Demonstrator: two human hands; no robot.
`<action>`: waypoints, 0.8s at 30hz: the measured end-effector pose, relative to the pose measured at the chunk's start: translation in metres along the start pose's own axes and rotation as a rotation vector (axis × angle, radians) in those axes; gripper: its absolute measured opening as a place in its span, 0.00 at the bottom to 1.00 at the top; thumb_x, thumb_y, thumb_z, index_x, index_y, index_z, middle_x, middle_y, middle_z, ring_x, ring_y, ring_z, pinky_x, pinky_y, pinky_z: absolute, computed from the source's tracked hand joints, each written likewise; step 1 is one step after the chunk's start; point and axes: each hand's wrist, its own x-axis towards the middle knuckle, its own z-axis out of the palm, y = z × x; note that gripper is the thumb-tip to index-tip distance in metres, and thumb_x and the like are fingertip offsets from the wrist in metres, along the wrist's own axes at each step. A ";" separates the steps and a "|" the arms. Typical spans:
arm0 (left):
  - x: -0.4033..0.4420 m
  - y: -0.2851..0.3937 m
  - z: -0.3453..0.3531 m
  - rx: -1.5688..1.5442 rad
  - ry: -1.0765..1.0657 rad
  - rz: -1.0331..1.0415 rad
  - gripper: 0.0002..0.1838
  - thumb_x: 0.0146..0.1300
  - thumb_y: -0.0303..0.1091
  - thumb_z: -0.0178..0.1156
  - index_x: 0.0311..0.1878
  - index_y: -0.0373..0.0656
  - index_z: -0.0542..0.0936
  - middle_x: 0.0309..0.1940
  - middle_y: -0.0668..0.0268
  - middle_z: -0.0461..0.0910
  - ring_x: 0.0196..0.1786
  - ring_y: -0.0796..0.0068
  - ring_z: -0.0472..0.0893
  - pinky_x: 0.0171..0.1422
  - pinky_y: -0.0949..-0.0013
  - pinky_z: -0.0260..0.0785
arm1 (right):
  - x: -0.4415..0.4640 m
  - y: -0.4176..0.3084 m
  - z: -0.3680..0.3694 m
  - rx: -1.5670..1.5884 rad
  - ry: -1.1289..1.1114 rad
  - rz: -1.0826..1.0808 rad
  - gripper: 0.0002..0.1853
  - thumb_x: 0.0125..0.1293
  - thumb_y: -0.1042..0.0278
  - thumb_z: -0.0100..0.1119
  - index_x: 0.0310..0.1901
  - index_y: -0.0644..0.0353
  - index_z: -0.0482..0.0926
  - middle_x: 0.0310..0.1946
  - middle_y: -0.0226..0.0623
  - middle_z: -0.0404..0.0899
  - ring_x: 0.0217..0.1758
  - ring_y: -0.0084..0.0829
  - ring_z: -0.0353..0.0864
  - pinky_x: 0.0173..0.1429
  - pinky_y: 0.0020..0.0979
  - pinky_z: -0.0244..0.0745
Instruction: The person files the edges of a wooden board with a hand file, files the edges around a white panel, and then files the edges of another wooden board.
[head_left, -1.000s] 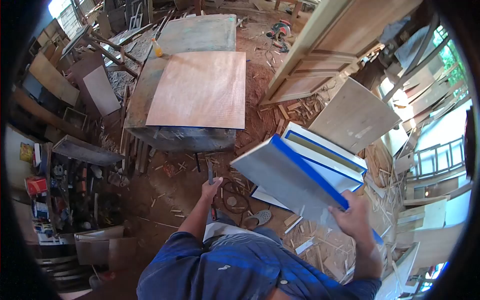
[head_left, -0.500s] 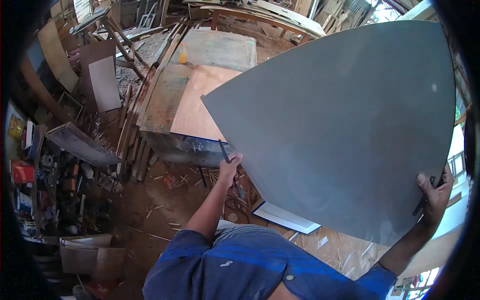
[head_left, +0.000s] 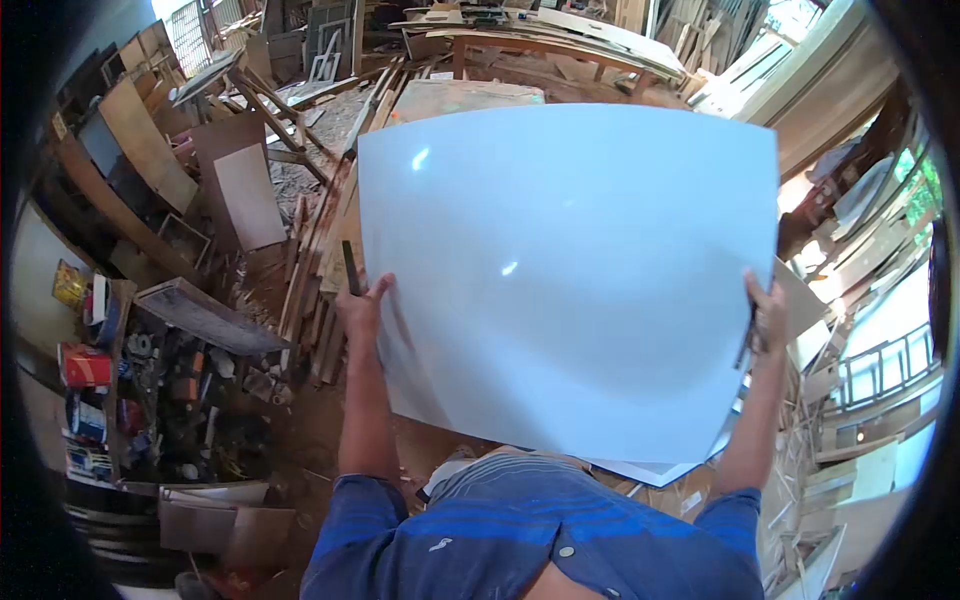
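A large, glossy, pale bluish-white sheet point(head_left: 570, 230) is held up in front of me, slightly bowed, with light glinting off its face. My left hand point(head_left: 364, 305) grips its left edge, thumb on the face. A dark, narrow, stick-like piece point(head_left: 349, 266) also rises from that hand; its kind is unclear. On the right edge, my right hand point(head_left: 768, 318) is closed around the sheet. Another thin dark object point(head_left: 744, 348) shows by its fingers, too small to name. Most of the worktable point(head_left: 465, 95) behind is hidden by the sheet.
Long planks point(head_left: 325, 240) lie along the worktable's left side. A cluttered shelf point(head_left: 115, 380) of tins and tools stands at left. Boards lean behind it. A second bench point(head_left: 560, 45) bearing timber is at the back. Wood scraps point(head_left: 790, 470) litter the floor at right.
The sheet has swung from a slanted position on the right to squarely before me, and its visible face went from grey to bright. It now covers the plywood on the worktable.
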 end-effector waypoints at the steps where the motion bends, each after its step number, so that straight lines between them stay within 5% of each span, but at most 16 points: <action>1: 0.002 0.019 -0.008 0.100 0.027 0.020 0.35 0.56 0.51 0.90 0.54 0.31 0.88 0.42 0.59 0.92 0.45 0.62 0.88 0.54 0.55 0.80 | 0.017 0.031 0.013 -0.009 -0.004 0.044 0.23 0.81 0.59 0.70 0.68 0.68 0.83 0.54 0.37 0.89 0.53 0.30 0.88 0.61 0.34 0.83; 6: 0.046 0.046 0.002 0.380 0.096 0.185 0.33 0.55 0.53 0.88 0.55 0.39 0.90 0.48 0.53 0.94 0.51 0.50 0.92 0.57 0.49 0.81 | 0.103 0.189 0.081 0.181 -0.100 0.157 0.27 0.79 0.56 0.73 0.68 0.68 0.83 0.56 0.40 0.90 0.54 0.32 0.88 0.62 0.36 0.83; 10: 0.075 0.040 0.028 0.601 0.052 0.062 0.32 0.57 0.51 0.88 0.57 0.38 0.90 0.49 0.51 0.94 0.54 0.46 0.92 0.61 0.46 0.82 | 0.135 0.280 0.126 0.318 -0.163 0.360 0.27 0.78 0.56 0.74 0.68 0.68 0.83 0.56 0.41 0.90 0.57 0.32 0.88 0.63 0.37 0.82; 14: 0.095 0.003 0.057 0.741 0.047 0.063 0.35 0.55 0.53 0.88 0.57 0.37 0.90 0.50 0.48 0.93 0.56 0.41 0.91 0.61 0.45 0.82 | 0.142 0.342 0.148 0.226 -0.188 0.500 0.30 0.77 0.56 0.74 0.70 0.69 0.81 0.60 0.42 0.89 0.59 0.33 0.87 0.67 0.38 0.81; 17: 0.125 -0.036 0.075 0.774 -0.040 -0.001 0.37 0.54 0.53 0.89 0.58 0.35 0.89 0.52 0.45 0.92 0.58 0.39 0.90 0.62 0.44 0.81 | 0.146 0.394 0.171 0.058 -0.066 0.291 0.31 0.76 0.54 0.75 0.69 0.70 0.82 0.60 0.43 0.88 0.62 0.37 0.87 0.69 0.41 0.79; 21: 0.170 -0.105 0.107 0.940 -0.036 0.060 0.36 0.56 0.53 0.88 0.57 0.34 0.88 0.53 0.44 0.92 0.58 0.39 0.90 0.61 0.45 0.81 | 0.172 0.435 0.184 -0.050 -0.143 0.624 0.36 0.76 0.50 0.75 0.73 0.71 0.79 0.64 0.48 0.87 0.68 0.39 0.85 0.73 0.42 0.77; 24: 0.214 -0.126 0.143 0.796 -0.118 0.098 0.34 0.58 0.55 0.86 0.55 0.35 0.88 0.50 0.46 0.92 0.54 0.42 0.90 0.60 0.45 0.81 | 0.194 0.431 0.203 -0.070 -0.119 0.626 0.36 0.76 0.48 0.75 0.73 0.71 0.80 0.64 0.51 0.87 0.66 0.41 0.86 0.71 0.43 0.79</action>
